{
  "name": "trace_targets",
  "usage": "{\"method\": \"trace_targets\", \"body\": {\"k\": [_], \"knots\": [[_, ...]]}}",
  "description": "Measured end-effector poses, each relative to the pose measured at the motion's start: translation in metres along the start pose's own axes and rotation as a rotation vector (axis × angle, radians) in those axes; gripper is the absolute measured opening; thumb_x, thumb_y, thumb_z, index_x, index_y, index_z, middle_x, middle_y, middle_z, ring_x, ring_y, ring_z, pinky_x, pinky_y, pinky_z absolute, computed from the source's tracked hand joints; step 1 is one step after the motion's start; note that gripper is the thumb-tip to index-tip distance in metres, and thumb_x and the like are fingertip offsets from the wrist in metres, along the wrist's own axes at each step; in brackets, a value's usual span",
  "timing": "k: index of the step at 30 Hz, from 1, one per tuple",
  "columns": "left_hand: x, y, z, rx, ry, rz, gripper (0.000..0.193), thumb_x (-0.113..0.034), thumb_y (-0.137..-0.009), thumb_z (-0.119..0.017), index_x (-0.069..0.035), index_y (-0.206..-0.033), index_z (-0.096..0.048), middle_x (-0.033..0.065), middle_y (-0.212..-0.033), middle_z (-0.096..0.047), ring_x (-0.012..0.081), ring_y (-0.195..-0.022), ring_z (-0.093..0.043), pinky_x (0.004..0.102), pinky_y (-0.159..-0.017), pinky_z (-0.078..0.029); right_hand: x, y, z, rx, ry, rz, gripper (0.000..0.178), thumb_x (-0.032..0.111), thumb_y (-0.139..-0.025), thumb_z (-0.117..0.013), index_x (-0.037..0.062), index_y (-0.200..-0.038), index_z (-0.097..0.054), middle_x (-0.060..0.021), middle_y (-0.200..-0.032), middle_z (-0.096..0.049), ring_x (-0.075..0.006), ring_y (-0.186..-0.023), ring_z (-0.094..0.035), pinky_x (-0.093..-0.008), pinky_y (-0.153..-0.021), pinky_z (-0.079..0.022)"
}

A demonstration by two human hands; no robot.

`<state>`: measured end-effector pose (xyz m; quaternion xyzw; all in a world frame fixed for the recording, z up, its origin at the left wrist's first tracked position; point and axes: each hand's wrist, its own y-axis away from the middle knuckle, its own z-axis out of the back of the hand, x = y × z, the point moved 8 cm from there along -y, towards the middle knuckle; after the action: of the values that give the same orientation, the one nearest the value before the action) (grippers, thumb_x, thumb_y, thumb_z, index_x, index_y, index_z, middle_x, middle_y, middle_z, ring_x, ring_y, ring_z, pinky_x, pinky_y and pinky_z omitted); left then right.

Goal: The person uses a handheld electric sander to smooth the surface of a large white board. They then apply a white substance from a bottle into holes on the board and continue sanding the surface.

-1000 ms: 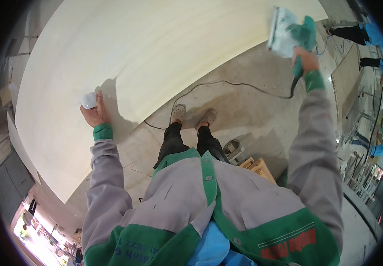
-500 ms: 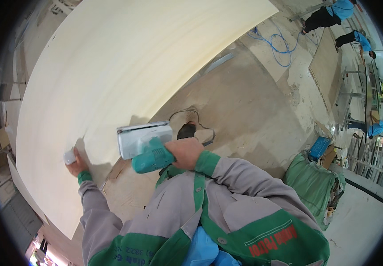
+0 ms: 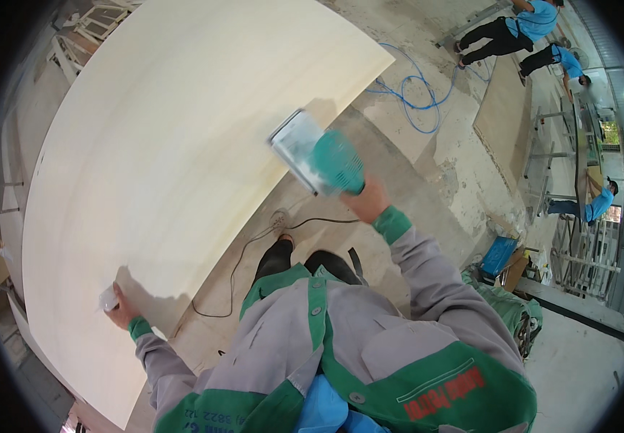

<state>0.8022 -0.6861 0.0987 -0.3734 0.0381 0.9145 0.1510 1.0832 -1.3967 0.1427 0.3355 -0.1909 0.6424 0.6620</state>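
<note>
A large cream-coloured panel (image 3: pixel 175 137) spreads across the left and upper middle. My right hand (image 3: pixel 368 200) is wrapped round the rear of a teal electric sander (image 3: pixel 337 162). The sander's pale rectangular head hangs near the panel's right edge, tilted and partly blurred; I cannot tell whether it touches the surface. Toward the near left of the panel, my left hand (image 3: pixel 121 312) has its fingers closed round a small whitish rounded thing (image 3: pixel 108 299), whose kind I cannot make out. A shadow falls beside that hand.
A dark cord (image 3: pixel 236 273) loops on the floor by my feet. Blue hose (image 3: pixel 422 101) lies coiled beyond the panel. At right are a blue box (image 3: pixel 499 256), green sheeting (image 3: pixel 510 312) and a flat board (image 3: pixel 503 119). Several people in blue shirts (image 3: pixel 535 22) work farther off.
My right hand has carried the sander up and to the right, over the panel's edge. The left hand stays on the whitish thing, now lower in view. My view has shifted.
</note>
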Motion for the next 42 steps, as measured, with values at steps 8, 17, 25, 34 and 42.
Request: {"method": "trace_targets", "body": {"k": [8, 17, 25, 34, 42], "knots": [[-0.215, 0.083, -0.195, 0.316, 0.368, -0.415, 0.042, -0.024, -0.090, -0.082, -0.001, -0.119, -0.063, 0.0095, -0.113, -0.073, 0.0186, -0.104, -0.069, 0.0334, -0.091, -0.055, -0.103, -0.165, 0.141, -0.187, -0.316, -0.191, 0.026, 0.018, -0.079, -0.074, -0.0010, -0.096, -0.068, -0.0083, -0.070, -0.066, -0.0200, -0.055, -0.064, -0.0355, -0.052, -0.050], [-0.379, 0.182, -0.317, 0.387, 0.224, -0.353, 0.054, -0.033, -0.085, -0.086, -0.004, -0.123, -0.061, 0.0079, -0.116, -0.072, 0.0189, -0.108, -0.068, 0.0340, -0.092, -0.053, -0.055, -0.259, 0.236, 0.272, -0.068, -0.038, 0.025, 0.021, -0.079, -0.068, -0.0001, -0.093, -0.068, -0.0150, -0.068, -0.066, -0.0265, -0.060, -0.067, -0.0412, -0.056, -0.052], [-0.404, 0.215, -0.347, 0.118, -0.227, -0.278, 0.077, -0.058, -0.075, -0.084, -0.002, -0.122, -0.061, 0.0170, -0.111, -0.067, 0.0376, -0.105, -0.065, 0.0508, -0.093, -0.051, 0.036, -0.355, 0.147, 0.485, 0.223, 0.219, 0.045, 0.031, -0.079, -0.067, -0.0016, -0.110, -0.068, -0.0315, -0.106, -0.070, -0.0467, -0.102, -0.067, -0.0517, -0.089, -0.053], [-0.400, 0.210, -0.347, 0.136, -0.280, -0.207, 0.077, -0.062, -0.077, -0.081, -0.003, -0.122, -0.061, 0.0163, -0.114, -0.065, 0.0390, -0.113, -0.061, 0.0513, -0.096, -0.048, 0.172, -0.585, 0.088, 0.477, 0.371, 0.231, 0.026, 0.028, -0.083, -0.064, 0.0042, -0.085, -0.074, -0.0149, -0.086, -0.077, -0.0283, -0.080, -0.075, -0.0411, -0.072, -0.058], [-0.424, 0.217, -0.346, 0.088, -0.198, -0.269, 0.060, -0.049, -0.074, -0.088, -0.010, -0.115, -0.067, 0.0103, -0.104, -0.070, 0.0323, -0.098, -0.068, 0.0471, -0.087, -0.052, 0.126, -0.413, 0.134, 0.692, 0.227, 0.232, 0.029, 0.024, -0.083, -0.067, 0.0021, -0.102, -0.067, -0.0167, -0.084, -0.071, -0.0281, -0.066, -0.068, -0.0438, -0.061, -0.053]]}}
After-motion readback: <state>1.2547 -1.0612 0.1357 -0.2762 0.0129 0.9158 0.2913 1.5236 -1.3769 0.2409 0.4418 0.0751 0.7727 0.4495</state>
